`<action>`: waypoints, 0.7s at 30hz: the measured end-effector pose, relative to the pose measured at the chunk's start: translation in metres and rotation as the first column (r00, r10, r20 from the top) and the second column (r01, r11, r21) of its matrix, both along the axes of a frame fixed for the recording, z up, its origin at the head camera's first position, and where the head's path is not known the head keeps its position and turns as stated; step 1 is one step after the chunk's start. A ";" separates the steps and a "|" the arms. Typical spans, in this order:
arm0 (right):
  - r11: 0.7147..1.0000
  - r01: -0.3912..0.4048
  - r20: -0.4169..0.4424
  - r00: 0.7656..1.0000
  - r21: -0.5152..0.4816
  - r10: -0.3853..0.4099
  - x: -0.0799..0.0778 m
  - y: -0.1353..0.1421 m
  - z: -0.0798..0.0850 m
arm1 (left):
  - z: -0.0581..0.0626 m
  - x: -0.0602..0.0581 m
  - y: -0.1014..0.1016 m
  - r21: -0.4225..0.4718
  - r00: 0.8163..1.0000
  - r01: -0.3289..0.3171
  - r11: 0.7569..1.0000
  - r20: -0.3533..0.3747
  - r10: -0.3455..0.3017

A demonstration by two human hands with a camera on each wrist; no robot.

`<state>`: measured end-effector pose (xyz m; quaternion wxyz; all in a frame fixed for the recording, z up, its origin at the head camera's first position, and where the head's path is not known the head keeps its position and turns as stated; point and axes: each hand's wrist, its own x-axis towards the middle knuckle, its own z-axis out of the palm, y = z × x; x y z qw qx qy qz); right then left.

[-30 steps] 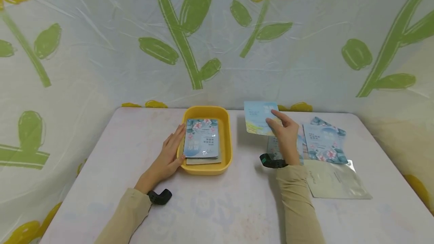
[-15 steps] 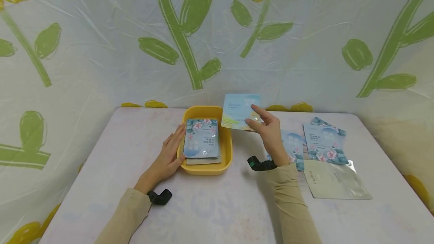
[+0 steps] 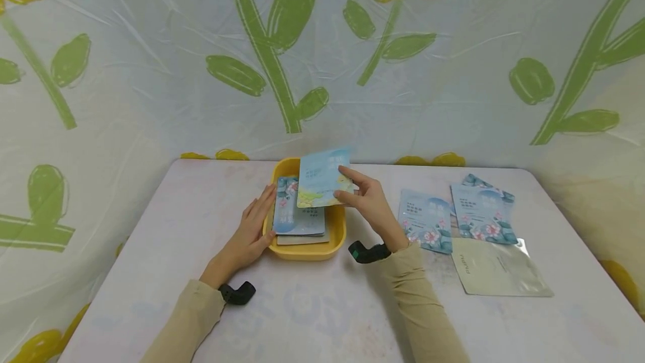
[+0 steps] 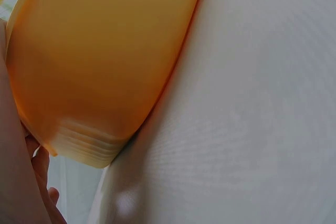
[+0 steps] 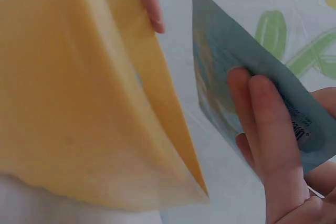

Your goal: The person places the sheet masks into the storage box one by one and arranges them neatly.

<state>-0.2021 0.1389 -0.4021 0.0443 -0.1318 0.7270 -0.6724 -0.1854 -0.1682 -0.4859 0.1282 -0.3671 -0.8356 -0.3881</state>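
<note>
White tabletop (image 3: pixel 201 212) under yellow tub (image 3: pixel 302 254); floral cloth backdrop (image 3: pixel 166 105), green stems (image 3: pixel 268 55).

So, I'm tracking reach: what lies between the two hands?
In the head view: the yellow tray, a floral sachet over a grey packet inside, and the blue sachet the right hand holds.

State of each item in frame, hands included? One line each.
Yellow tray: upright on the table, holding packets
Blue-and-yellow sachet: held tilted above the tray
Right hand: pinching that sachet
Left hand: resting against the tray's left side
Floral sachet in tray: lying flat, partly covered from view
Loose floral sachets: lying flat, some overlapping
Cream packet: lying flat, seal unclear
</note>
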 end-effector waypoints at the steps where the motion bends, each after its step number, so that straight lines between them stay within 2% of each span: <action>1: 1.000 -0.006 0.009 1.000 0.019 0.005 0.000 -0.003 0.000 | 0.000 0.000 0.000 0.003 1.000 0.001 1.000 -0.001 -0.001; 5: 0.994 -0.034 0.040 0.999 0.100 0.030 0.002 -0.013 0.002 | 0.000 0.000 0.000 0.006 1.000 -0.002 1.000 -0.007 0.002; 10: 0.983 -0.102 0.068 0.993 0.152 0.093 0.004 -0.025 0.002 | 0.001 0.001 0.000 -0.002 1.000 -0.005 1.000 -0.008 0.005; 15: 0.964 -0.122 0.057 0.992 0.235 0.112 0.007 -0.033 0.001 | 0.002 0.002 0.000 0.006 1.000 0.002 1.000 -0.005 -0.002; 21: 0.963 -0.120 0.087 0.991 0.240 0.102 0.012 -0.042 -0.001 | 0.001 0.002 -0.001 0.001 1.000 -0.003 1.000 -0.017 0.003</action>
